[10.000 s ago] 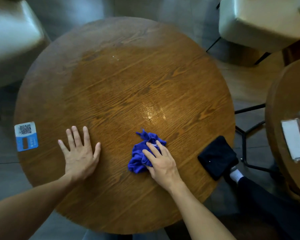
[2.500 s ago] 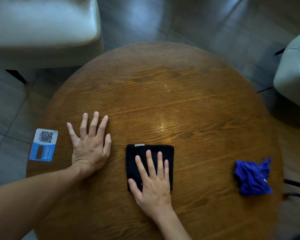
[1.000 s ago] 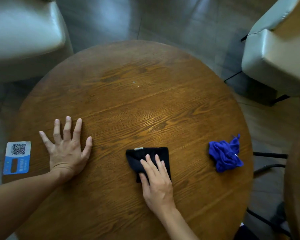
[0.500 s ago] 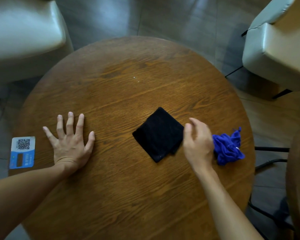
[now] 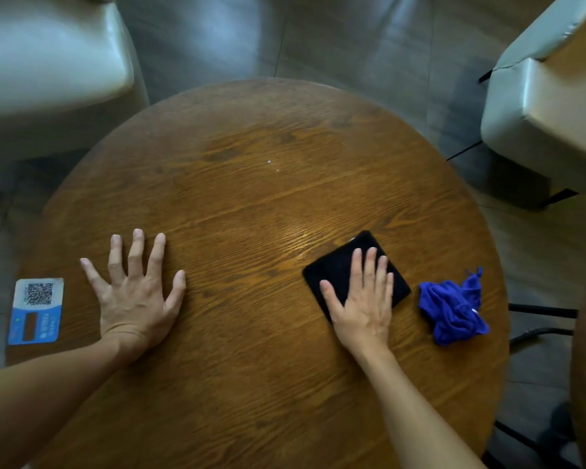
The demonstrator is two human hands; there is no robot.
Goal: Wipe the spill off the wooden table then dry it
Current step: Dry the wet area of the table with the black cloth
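Grey floor tiles and two pale padded chairs [image 5: 44, 62] surround a round wooden table [image 5: 251, 198], whose grain shows a faint sheen near the middle but no clear puddle. On it, the right hand [image 5: 362, 302] lies flat, fingers straight, pressing down on a folded black cloth [image 5: 339, 269] without gripping it. Just beside that, nearer the right rim, sits a crumpled blue cloth [image 5: 454, 309], apart from the hand. Further left, the left hand [image 5: 136, 296] is spread open, palm down on bare wood, holding nothing. A QR sticker [image 5: 36, 311] sits at the left rim.

This looks like the drying stage. Risks from here: a wide sweep to the right could knock the blue cloth off the rim; with only flat pressure, the black cloth may bunch or slide out from under the palm; any damp patch further back could be missed
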